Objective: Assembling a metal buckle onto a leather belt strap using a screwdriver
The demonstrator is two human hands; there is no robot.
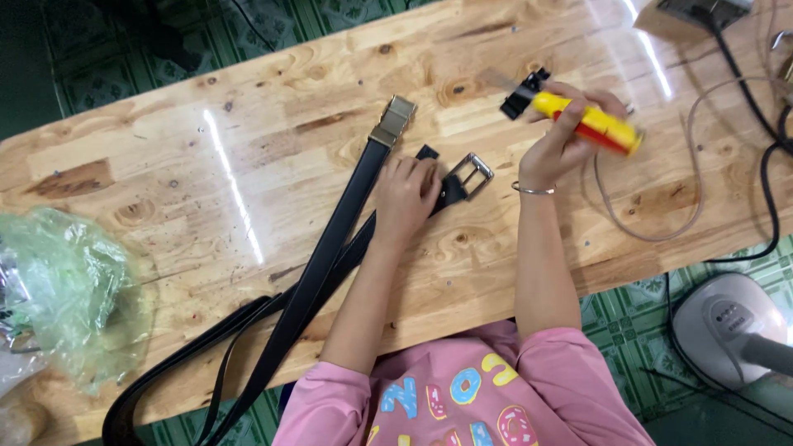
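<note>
My left hand (406,196) presses flat on the end of a black belt (355,248), right beside its silver frame buckle (469,175). A second black belt (326,256) lies alongside it and ends in a brass-coloured plate buckle (393,120). Both straps run down to the left and over the table's near edge. My right hand (566,136) is raised above the table to the right of the buckle. It grips a yellow and red utility knife (591,122) whose black head and blade point left. A thin bangle sits on that wrist.
The wooden table (206,165) carries a crumpled greenish plastic bag (62,289) at the left end. Thin tan cord (661,231) and black cables (764,182) loop at the right. A grey device (731,326) stands on the green floor at the lower right.
</note>
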